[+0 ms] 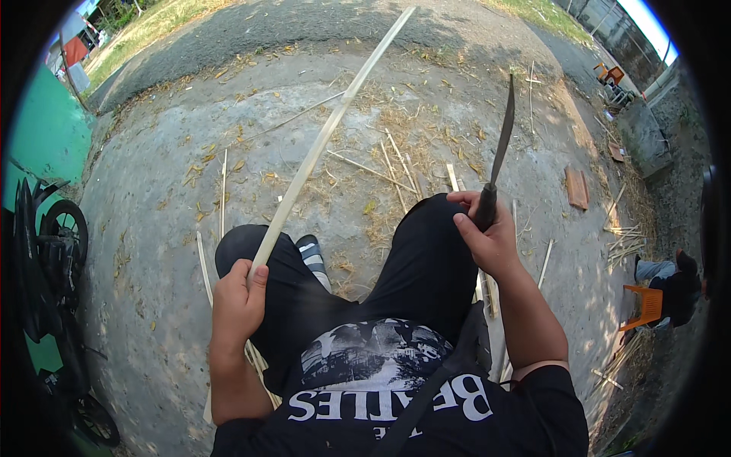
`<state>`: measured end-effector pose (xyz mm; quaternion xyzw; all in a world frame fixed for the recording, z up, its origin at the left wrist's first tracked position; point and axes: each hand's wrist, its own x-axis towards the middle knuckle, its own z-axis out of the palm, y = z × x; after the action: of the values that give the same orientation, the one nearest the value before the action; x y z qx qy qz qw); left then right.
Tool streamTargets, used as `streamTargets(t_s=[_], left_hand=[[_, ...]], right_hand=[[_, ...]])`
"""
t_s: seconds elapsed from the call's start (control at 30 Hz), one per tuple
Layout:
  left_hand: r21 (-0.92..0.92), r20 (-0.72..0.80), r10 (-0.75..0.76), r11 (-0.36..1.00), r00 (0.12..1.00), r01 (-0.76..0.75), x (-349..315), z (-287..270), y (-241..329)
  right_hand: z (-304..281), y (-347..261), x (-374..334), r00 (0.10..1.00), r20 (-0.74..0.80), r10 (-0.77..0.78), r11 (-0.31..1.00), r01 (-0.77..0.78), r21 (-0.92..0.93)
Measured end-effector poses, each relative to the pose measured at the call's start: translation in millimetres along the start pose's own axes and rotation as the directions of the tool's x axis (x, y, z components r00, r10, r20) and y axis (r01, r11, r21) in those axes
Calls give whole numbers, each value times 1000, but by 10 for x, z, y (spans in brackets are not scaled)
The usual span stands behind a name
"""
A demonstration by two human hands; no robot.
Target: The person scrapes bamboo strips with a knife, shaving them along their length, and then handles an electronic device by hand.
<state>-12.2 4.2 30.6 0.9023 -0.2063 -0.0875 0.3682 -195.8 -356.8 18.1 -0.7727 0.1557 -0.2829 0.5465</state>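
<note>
Pale strip [326,132], slanting, near end in left grip [238,303]

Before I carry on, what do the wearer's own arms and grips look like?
The left grip and right grip are bare hands, with no gloves visible. The forearms are uncovered, showing no watch, cable or marking. Short, plain black sleeves cover the upper arms.

The long, pale, flat strip [326,142] rising out of the grip of the left hand [238,301] has a smooth, matt, woody surface. Beyond the grip of the right hand [496,240], the long, dark, slightly curved blade [504,139] is dull metal; the rounded black handle [485,209] inside it is matt, perhaps wood or plastic. Between both grips, the black trousers [420,245] are matt cloth; left of them, the grey ground [145,251] is rough, concrete-like.
</note>
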Motion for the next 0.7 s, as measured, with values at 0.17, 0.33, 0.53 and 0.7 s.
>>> streamTargets(t_s=[0.17,0.33,0.53,0.7], left_hand=[[263,164,106,953,981,-148,43,-71,170],[319,341,41,935,939,-157,66,-292,184],[317,90,236,914,968,-253,10,-410,82],[-677,122,793,506,597,-534,-335,-891,716]], right_hand=[[785,-61,613,845,469,-257,848,430,-311],[1295,-45,989,541,832,-118,849,489,-198],[1577,218,1107,452,892,-7,902,389,-190],[1598,314,1147,489,866,106,870,376,-319]])
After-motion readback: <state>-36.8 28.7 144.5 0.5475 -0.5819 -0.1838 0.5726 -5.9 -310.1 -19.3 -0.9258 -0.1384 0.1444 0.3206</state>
